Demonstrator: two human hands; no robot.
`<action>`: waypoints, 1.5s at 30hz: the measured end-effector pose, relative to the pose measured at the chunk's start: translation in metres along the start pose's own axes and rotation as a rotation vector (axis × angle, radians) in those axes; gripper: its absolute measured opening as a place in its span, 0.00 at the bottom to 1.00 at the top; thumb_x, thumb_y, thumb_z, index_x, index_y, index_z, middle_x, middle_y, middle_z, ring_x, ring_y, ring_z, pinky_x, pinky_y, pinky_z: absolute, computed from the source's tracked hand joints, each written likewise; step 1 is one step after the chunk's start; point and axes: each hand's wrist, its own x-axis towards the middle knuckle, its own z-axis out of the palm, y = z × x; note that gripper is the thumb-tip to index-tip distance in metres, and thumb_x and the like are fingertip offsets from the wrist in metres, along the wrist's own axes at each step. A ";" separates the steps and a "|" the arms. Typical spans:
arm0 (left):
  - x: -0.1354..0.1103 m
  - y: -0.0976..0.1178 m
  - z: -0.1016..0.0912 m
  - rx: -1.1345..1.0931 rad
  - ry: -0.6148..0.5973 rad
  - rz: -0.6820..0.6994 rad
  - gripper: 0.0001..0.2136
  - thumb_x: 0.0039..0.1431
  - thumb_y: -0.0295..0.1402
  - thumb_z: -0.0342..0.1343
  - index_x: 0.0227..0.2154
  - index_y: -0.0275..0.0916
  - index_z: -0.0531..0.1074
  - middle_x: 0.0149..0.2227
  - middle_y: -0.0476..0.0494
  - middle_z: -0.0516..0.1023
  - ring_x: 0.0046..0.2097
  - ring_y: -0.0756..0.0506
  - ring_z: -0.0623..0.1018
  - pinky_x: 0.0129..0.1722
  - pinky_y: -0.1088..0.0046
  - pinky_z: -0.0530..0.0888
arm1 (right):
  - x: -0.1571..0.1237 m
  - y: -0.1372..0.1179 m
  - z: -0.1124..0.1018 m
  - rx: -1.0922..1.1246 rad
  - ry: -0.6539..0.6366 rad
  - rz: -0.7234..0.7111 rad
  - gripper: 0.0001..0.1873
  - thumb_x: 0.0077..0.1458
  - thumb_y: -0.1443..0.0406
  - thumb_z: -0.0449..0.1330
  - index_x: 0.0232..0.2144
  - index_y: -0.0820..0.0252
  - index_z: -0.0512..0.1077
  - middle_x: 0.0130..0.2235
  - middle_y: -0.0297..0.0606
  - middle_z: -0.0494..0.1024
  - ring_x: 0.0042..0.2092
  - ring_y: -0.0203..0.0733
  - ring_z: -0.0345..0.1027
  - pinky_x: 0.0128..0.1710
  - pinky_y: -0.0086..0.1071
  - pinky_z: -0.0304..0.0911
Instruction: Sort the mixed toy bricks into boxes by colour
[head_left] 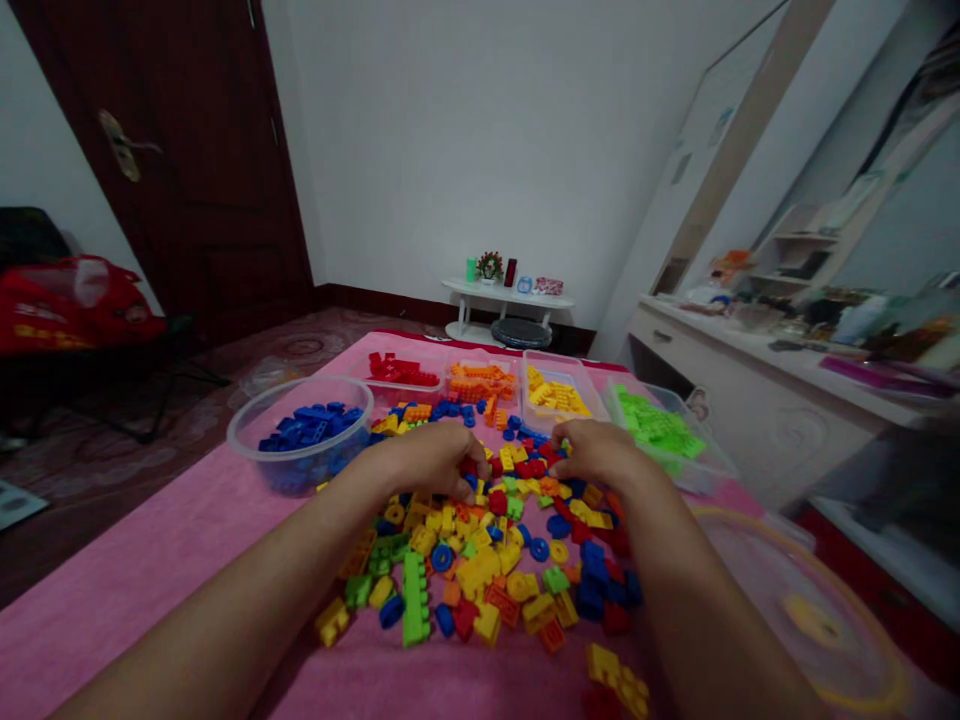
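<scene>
A loose heap of toy building blocks (480,575) in yellow, red, blue, green and orange covers the middle of the pink cloth. My left hand (435,458) reaches into the heap's far part, its fingers curled around a red building block (469,467). To its right, my right hand (594,450) bends down into the blocks with its fingers drawn together beside some red pieces (531,467). Whatever its fingertips hold is hidden. A long green block (415,600) lies near the front of the heap.
Behind the heap stand clear tubs of red blocks (401,372), orange blocks (482,381) and yellow blocks (555,393). A round tub of blue blocks (311,428) is at left, a tub of green blocks (660,425) at right. A yellow-rimmed clear lid (896,665) lies front right.
</scene>
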 end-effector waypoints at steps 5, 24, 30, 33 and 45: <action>0.003 -0.009 0.004 0.049 0.059 -0.046 0.11 0.42 0.35 0.61 0.32 0.44 0.77 0.29 0.51 0.77 0.28 0.51 0.72 0.26 0.79 0.61 | 0.006 0.001 0.007 -0.028 -0.001 -0.039 0.13 0.39 0.63 0.62 0.33 0.50 0.73 0.38 0.35 0.76 0.39 0.44 0.70 0.31 0.30 0.58; 0.007 -0.001 0.002 0.106 0.300 -0.063 0.13 0.51 0.37 0.55 0.38 0.41 0.76 0.40 0.42 0.78 0.41 0.44 0.75 0.40 0.71 0.68 | 0.001 -0.011 0.005 0.240 -0.002 -0.201 0.12 0.43 0.63 0.59 0.34 0.54 0.74 0.26 0.33 0.76 0.27 0.34 0.68 0.25 0.24 0.55; 0.010 0.005 0.004 0.076 0.357 -0.056 0.11 0.51 0.34 0.54 0.36 0.41 0.77 0.38 0.43 0.78 0.40 0.44 0.75 0.40 0.71 0.68 | 0.006 -0.027 0.018 0.018 -0.020 -0.180 0.11 0.36 0.62 0.63 0.27 0.59 0.75 0.30 0.40 0.77 0.33 0.42 0.69 0.27 0.28 0.57; 0.011 0.008 0.005 0.022 0.383 -0.024 0.10 0.52 0.34 0.53 0.34 0.39 0.77 0.36 0.43 0.78 0.39 0.44 0.75 0.39 0.71 0.68 | 0.004 -0.023 0.014 0.084 -0.028 -0.157 0.07 0.38 0.63 0.62 0.24 0.59 0.74 0.25 0.38 0.76 0.29 0.39 0.69 0.25 0.27 0.56; 0.017 0.026 0.004 -1.703 0.196 -0.221 0.27 0.56 0.54 0.42 0.46 0.36 0.65 0.27 0.45 0.72 0.25 0.50 0.74 0.24 0.74 0.75 | -0.025 -0.063 -0.023 0.487 0.502 -0.415 0.15 0.45 0.61 0.61 0.38 0.60 0.75 0.35 0.40 0.77 0.33 0.38 0.66 0.33 0.29 0.58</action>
